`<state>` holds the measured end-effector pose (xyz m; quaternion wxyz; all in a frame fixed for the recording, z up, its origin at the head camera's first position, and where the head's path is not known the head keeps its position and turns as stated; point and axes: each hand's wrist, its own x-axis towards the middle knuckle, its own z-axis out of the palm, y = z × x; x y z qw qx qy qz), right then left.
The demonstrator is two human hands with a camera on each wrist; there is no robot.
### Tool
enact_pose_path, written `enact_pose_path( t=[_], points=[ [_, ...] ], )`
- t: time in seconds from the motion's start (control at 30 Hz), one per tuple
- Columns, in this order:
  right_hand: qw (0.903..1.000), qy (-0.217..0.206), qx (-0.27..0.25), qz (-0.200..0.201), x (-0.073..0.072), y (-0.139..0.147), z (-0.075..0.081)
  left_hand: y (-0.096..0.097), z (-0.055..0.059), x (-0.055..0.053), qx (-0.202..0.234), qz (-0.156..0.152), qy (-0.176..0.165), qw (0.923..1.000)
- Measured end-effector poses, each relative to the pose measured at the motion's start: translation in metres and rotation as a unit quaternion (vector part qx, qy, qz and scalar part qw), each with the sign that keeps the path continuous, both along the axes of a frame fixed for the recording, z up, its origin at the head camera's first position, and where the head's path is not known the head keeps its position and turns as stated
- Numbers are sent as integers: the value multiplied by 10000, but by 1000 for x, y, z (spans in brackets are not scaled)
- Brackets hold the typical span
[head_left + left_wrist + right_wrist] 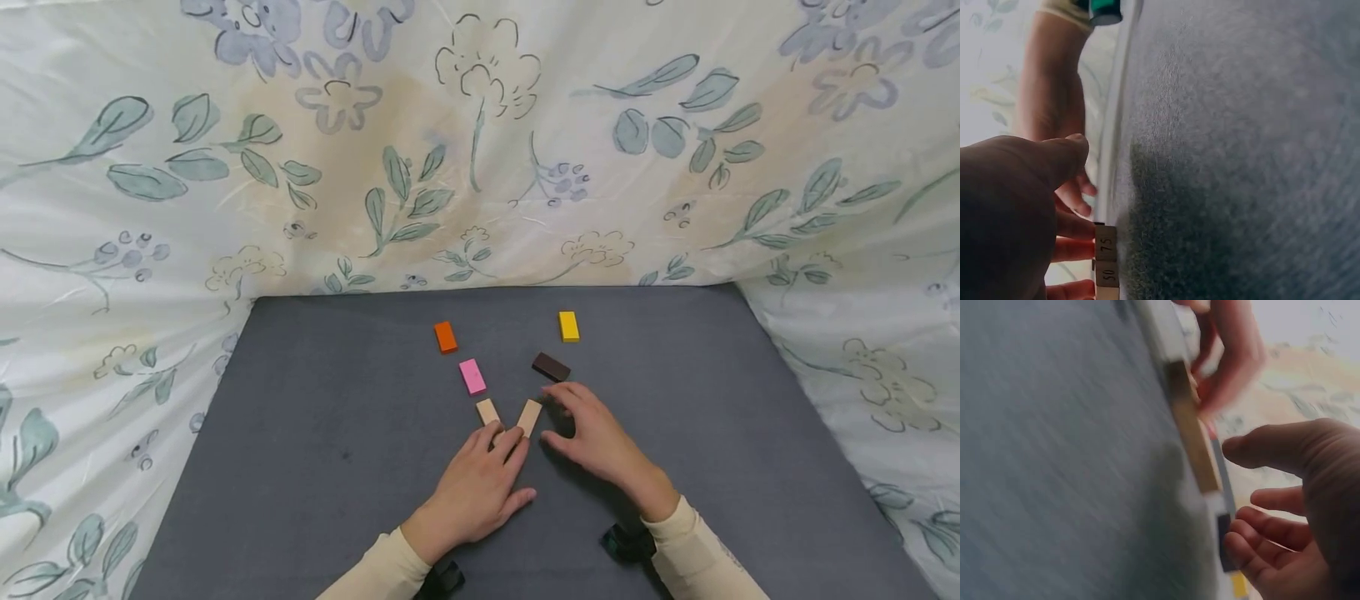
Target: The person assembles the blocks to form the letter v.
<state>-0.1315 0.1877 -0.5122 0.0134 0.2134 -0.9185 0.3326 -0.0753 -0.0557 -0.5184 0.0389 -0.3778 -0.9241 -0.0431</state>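
Observation:
Two plain wooden blocks, a left one [487, 411] and a right one [529, 417], lie in a V on the grey cloth. My left hand [476, 487] rests its extended fingertips on their near ends, thumb spread to the side. In the left wrist view, a block end marked 75 [1106, 242] and another marked 50 [1107, 274] show at the fingertips. Just right of the V, my right hand [603, 437] hovers with loosely bent fingers and an empty gap at the thumb. Its fingertips are close to a dark brown block [551, 367].
Beyond the left wooden block lie a pink block [472, 377] and, farther off, an orange block [446, 337]. A yellow block [569, 327] lies behind the brown one. Flower-printed fabric [495, 167] rises along the back and sides of the grey surface [315, 450].

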Motion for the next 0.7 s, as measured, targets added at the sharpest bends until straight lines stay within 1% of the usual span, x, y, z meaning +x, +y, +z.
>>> enact_pose_path(
  t=[0.13, 0.2, 0.33, 0.53, 0.63, 0.7],
  points=[
    [9992, 190, -102, -325, -13, 17, 8, 2, 2, -1, 5, 34, -116, 9999],
    [9992, 239, -51, -332, -21, 24, 11, 2, 3, -1, -1, 59, -186, 9998],
    [9999, 132, 77, -51, -40, 35, 16, 2, 2, 1, 11, 110, -265, 9996],
    [9975, -440, 197, 519, -75, 51, 22, 1, 1, 1, 43, 123, -315, 9994],
    [9949, -620, 240, 753, -88, 53, 23, 1, 0, 1, 43, 130, -356, 9993],
    [9940, -664, 262, 823, -95, 53, 23, 1, -1, 1, 40, 147, -370, 9992]
  ],
)
